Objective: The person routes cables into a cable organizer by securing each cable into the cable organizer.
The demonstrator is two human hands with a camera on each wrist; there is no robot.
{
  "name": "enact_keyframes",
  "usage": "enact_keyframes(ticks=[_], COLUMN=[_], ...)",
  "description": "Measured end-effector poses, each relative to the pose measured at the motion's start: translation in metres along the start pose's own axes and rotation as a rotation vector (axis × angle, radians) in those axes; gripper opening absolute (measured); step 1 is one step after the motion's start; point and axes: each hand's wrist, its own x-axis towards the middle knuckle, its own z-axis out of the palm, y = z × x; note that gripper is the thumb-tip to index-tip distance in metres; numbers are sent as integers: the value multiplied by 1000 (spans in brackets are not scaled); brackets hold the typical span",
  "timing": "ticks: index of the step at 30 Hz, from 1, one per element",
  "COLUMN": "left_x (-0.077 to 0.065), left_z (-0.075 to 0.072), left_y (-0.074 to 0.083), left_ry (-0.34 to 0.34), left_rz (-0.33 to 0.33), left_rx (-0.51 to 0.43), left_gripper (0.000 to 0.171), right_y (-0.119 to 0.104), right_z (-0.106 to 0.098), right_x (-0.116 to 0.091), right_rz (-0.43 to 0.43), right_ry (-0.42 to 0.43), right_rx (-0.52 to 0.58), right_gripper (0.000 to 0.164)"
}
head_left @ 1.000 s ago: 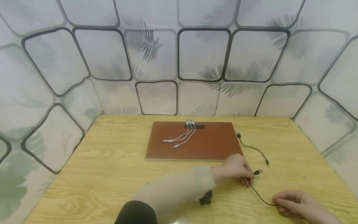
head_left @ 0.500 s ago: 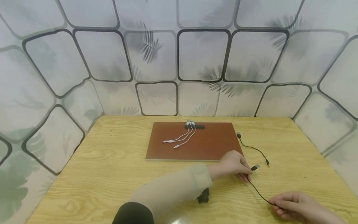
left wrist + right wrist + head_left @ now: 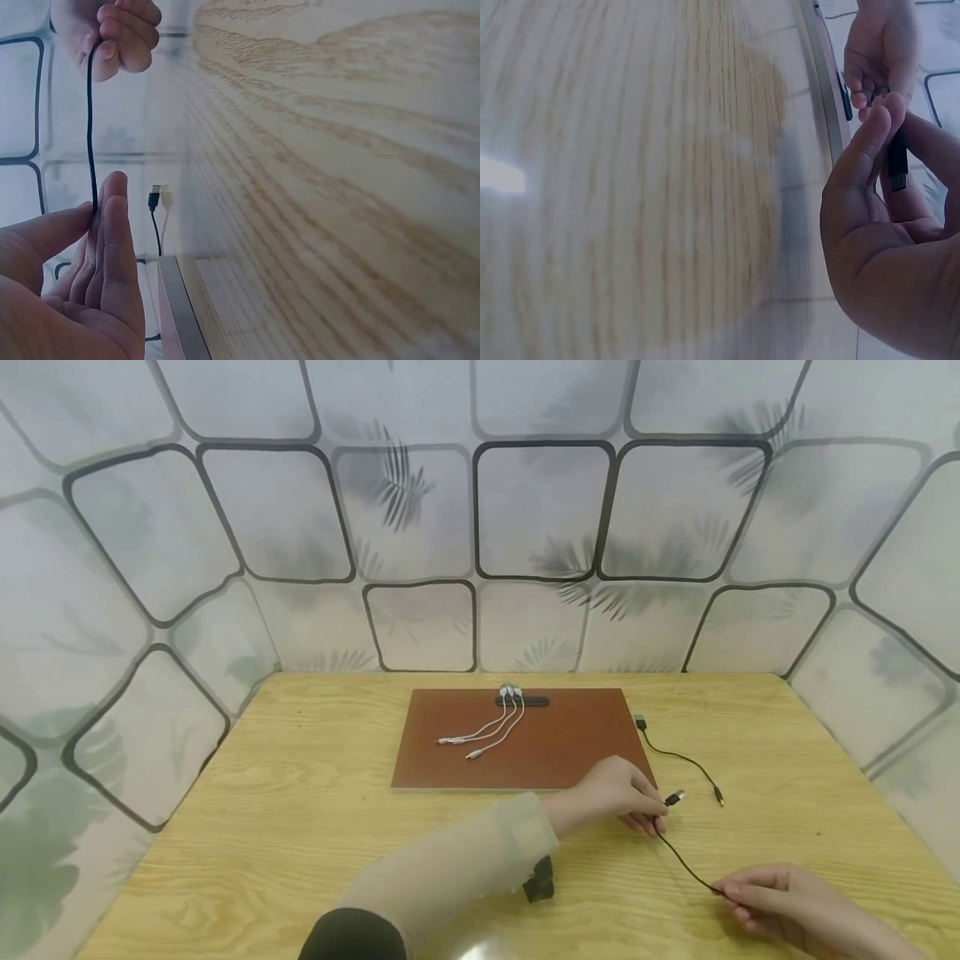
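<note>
In the head view, my left hand (image 3: pixel 618 795) pinches a thin black USB cable (image 3: pixel 678 857) beside the board's front right corner. The cable's USB plug (image 3: pixel 675 797) sticks out past the fingers. My right hand (image 3: pixel 791 906) pinches the same cable further along, at lower right. Between the hands the cable hangs slightly slack; in the left wrist view this stretch of cable (image 3: pixel 90 127) runs from the thumb of my left hand (image 3: pixel 94 277) to the right hand. A black connector (image 3: pixel 898 161) shows below my right hand's fingertips in the right wrist view.
A brown board (image 3: pixel 570 743) lies at the table's back, bearing a black bar (image 3: pixel 536 701) with several white cables (image 3: pixel 495 727) plugged in. Another black USB cable (image 3: pixel 682 756) lies right of the board. A patterned curtain (image 3: pixel 420 527) borders the wooden table (image 3: pixel 285 810).
Both hands have moved a little left and away from the table's front edge, carrying the black USB cable. The board and the other cables stay put.
</note>
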Motion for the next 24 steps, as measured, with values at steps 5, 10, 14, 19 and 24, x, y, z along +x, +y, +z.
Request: enact_keyframes(ticks=[5,10,14,19,24], left_x=[1,2,3,4,4], left_z=[-4,-7,-8,-13,-18], left_y=[0,-1,-1,1,0], left_ry=[-4,-12,-12,-11,-10], left_rz=[-3,-9,-16,-21,-29], left_rx=[-44,-52,-54,-51,-72], left_gripper=[15,15,15,16,16], right_y=[0,1,1,-2,-6], right_z=[2,4,4,6,8], right_x=[2,4,5,10,14], right_rz=[17,5,-6,11,26], right_ry=[17,22,42,106,124], right_rx=[3,-8,-24,-47,-45], right_gripper=[37,37,38,36,36])
